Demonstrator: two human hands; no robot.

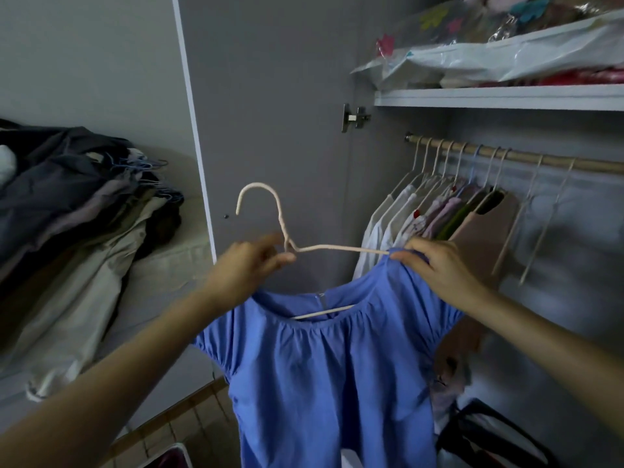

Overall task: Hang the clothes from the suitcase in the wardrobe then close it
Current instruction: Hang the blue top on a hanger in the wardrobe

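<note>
The wardrobe (422, 136) stands open, its grey door (270, 96) swung out to the left of the rail (513, 157). Above the rail a shelf (499, 97) carries plastic-wrapped bundles (506, 52). On the rail hang garments (439, 214) on pale hangers, packed toward its left end, with two bare hangers (537, 224) to their right. Far left of the rail, beyond the door, a pile of clothes (74, 211) lies on a bed (169, 265), some with wire hangers in them.

Below and left of the rail, in front of the door, a blue top (331, 376) hangs in the air, its neckline partly on a pale hanger (280, 224). The hanger's right arm runs into the top's right shoulder; its lower bar shows through the neck opening; its hook points up and left, clear of the rail.

The left hand (246, 268) pinches the hanger just below the twisted neck, thumb and forefinger closed on the wire. The right hand (435, 265) pinches the top's shoulder fabric at the tip of the hanger arm, just below the hanging garments.
</note>
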